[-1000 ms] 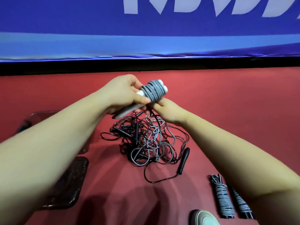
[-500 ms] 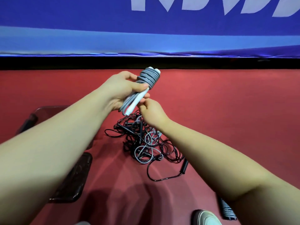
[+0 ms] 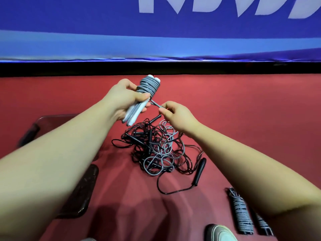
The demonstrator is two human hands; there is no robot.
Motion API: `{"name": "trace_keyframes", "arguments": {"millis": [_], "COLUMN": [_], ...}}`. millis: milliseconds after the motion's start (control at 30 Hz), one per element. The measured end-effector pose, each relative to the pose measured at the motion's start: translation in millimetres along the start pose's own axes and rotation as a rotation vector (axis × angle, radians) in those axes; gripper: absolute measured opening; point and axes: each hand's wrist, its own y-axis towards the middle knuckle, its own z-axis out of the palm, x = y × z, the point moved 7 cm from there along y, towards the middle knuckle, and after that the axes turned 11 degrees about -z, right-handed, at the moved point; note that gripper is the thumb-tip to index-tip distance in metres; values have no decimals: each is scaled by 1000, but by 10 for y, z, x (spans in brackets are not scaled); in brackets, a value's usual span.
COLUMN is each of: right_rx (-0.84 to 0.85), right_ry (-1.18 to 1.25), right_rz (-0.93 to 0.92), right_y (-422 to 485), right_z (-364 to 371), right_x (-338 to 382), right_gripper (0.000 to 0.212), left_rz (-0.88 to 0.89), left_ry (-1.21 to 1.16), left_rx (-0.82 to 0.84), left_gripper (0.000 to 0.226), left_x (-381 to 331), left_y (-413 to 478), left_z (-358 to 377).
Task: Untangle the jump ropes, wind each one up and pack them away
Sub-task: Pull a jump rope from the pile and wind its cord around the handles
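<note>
We see the grey jump rope wound round its paired white handles and held above the red floor. Its long axis is tilted: the coiled end points up and away toward the blue banner, the bare handle ends down and to the left. The left hand grips it, fingers curled round the handles and thumb on the coils. The right hand pinches the rope's loose end between thumb and forefinger. Below lies a tangle of black and grey ropes, with wound bundles further right.
</note>
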Motion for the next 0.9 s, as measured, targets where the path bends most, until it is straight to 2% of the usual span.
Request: {"name": "trace_keyframes", "arguments": {"millis": [167,367,533,700,800,900], "right_rx": [-1,48,43,98,177,182], "right_ry": [-80,-28,-102,-310,-480,-730], "right_rz": [-35,37,1,22,-32,-184], "right_y": [-96,-146,-116,-86,-53,-10], "right_z": [-31,44,70,124,126,-25], "right_x": [17,-57,11,-17,134,404], "right_gripper": [26,27,29,39,34,28], "left_rz": [47,76,40,19,36,79], "left_ry": [28,99,37,-31,131,330], "left_rx": [-6,-21,-46,-34,-73,-38], "left_gripper": [32,36,37,31,34,30], "left_x": [18,42,79,64,102,119], "left_y": [-20,-33,-8,37,68,84], "left_z": [-25,-21,-89,-101,-124,-42]}}
